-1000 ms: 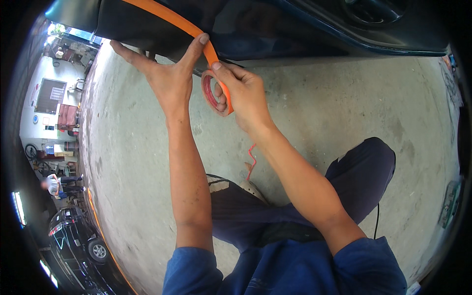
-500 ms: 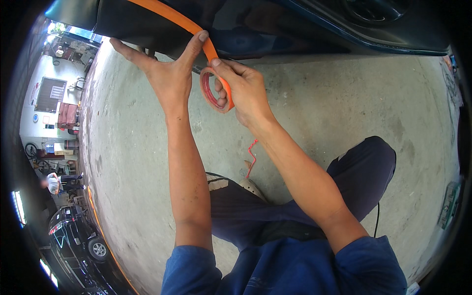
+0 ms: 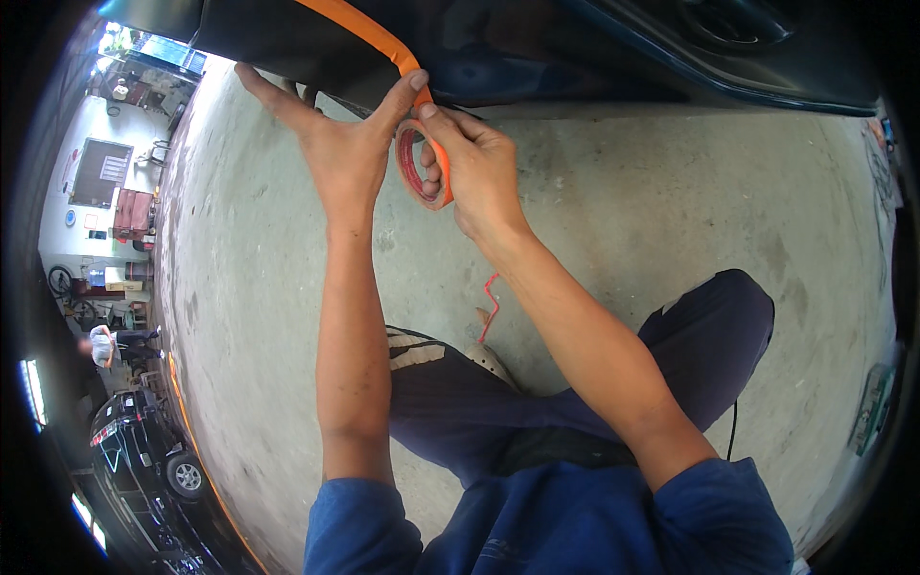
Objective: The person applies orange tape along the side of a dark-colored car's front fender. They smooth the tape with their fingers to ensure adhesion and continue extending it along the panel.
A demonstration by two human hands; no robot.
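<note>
Concrete floor [image 3: 613, 211], grey, stained; far left, 1 black vehicle [image 3: 144, 479] and 1 standing person [image 3: 103, 345]. Dark, glossy panel [image 3: 556, 48] across the top of the view, bearing 1 orange tape strip [image 3: 369, 33] that leads down to 1 tape roll [image 3: 406, 167] just beside the panel's lower edge. Right hand [image 3: 482, 165]: clamped on the roll, fingers through its core. Left hand [image 3: 347, 158]: thumb and forefinger spread apart, thumb tip on the strip. Red cord [image 3: 494, 307], 1, on the floor.

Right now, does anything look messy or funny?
Yes, a little: a wiggly red strip lies on the concrete floor near the shoe. It looks like a stray scrap, while the orange tape roll is held in the right hand.
</note>
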